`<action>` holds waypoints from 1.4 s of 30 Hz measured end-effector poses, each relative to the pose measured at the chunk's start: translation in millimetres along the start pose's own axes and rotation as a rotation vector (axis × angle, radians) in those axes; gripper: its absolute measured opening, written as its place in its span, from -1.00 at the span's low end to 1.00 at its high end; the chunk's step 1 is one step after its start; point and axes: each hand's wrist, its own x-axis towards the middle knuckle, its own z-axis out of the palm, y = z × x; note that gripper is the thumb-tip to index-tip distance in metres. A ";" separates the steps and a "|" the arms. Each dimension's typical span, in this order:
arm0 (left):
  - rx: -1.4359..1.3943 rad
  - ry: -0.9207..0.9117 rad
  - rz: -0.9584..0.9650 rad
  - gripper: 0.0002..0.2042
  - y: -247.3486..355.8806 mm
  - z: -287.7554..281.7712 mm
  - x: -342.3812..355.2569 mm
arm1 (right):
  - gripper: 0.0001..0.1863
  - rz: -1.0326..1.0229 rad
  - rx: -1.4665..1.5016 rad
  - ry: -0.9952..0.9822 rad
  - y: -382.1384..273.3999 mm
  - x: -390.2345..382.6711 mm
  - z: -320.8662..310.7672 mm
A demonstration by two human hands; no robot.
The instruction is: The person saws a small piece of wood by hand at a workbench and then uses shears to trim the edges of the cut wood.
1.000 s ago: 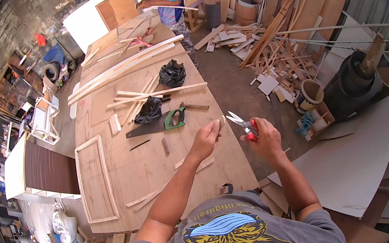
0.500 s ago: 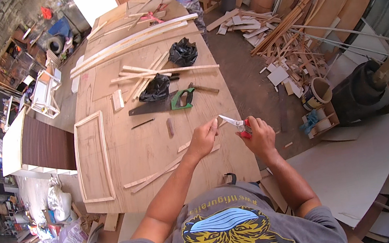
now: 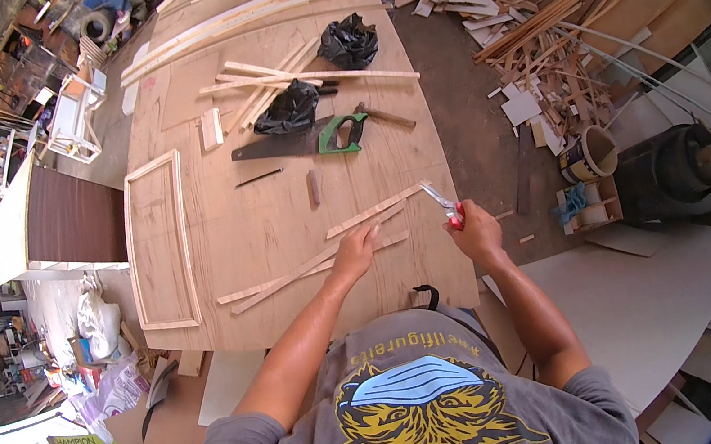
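Observation:
In my right hand [image 3: 477, 234] are red-handled snips [image 3: 440, 199], their metal blades pointing up and left. The blade tips are by the far end of a thin wooden strip [image 3: 364, 215]. My left hand [image 3: 355, 255] is over two more thin strips, which cross on the plywood tabletop [image 3: 282, 219]. Its thumb and fingers are drawn together; whether they grip a strip is hidden. Beyond my hands lie a green-handled handsaw [image 3: 295, 144], a hammer [image 3: 388, 116], a small wooden piece [image 3: 313, 189] and a thin dark rod [image 3: 259, 177].
A rectangular wooden frame [image 3: 184, 237] lies at the tabletop's left edge. Farther back are black plastic bags [image 3: 349, 43], loose sticks [image 3: 248, 72] and long battens [image 3: 250, 20]. On the floor at right stand a scrap wood pile [image 3: 549, 77] and a bucket [image 3: 590, 154]. A brown cabinet [image 3: 73, 216] is at left.
My hands have moved apart: the left toward the strips and down-left, the right slightly right, still holding the snips. The view has tipped nearer, so the person at the far end is mostly out of sight.

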 end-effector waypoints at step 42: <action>0.145 -0.023 0.294 -0.73 93.1 -89.1 -14.3 | -0.79 0.020 1.317 -0.141 -103.7 40.1 -49.5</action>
